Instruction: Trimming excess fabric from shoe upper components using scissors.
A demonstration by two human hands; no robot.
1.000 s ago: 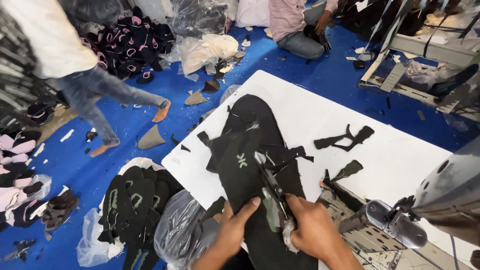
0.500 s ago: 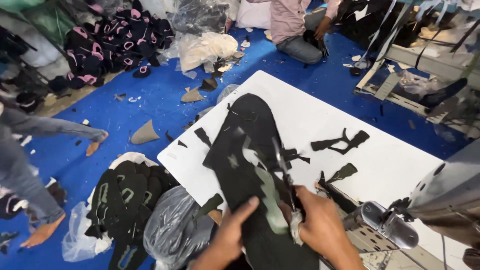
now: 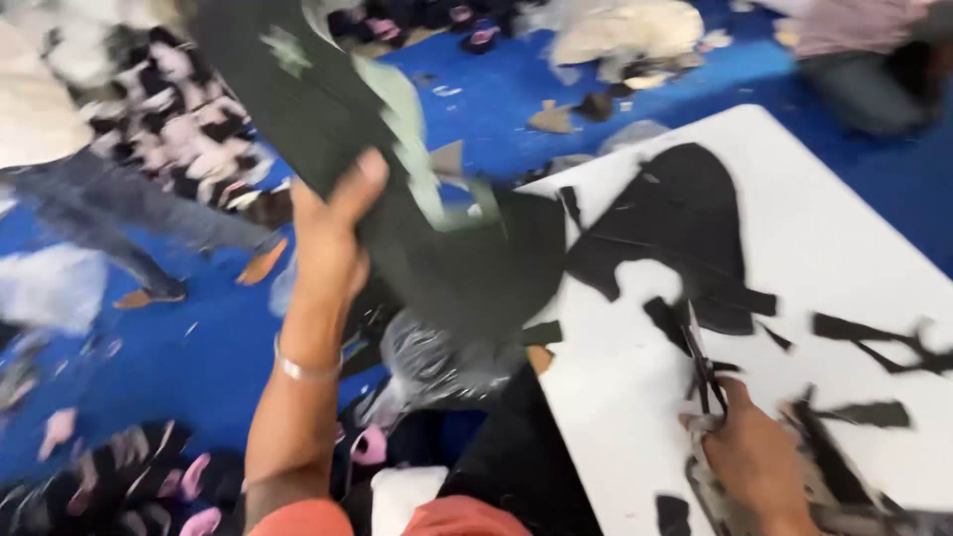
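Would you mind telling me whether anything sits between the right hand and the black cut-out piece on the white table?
Nothing blocks it. The right hand holds scissors pointing toward the black cut-out piece, with only small black scraps lying beside them on the white table.

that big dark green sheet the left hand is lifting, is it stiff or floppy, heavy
The dark green fabric sheet probably handles floppy: it bends and droops from the left hand toward the white table. It seems fairly light, since one hand raises it. The right hand holds black scissors, so cutting likely comes easily.
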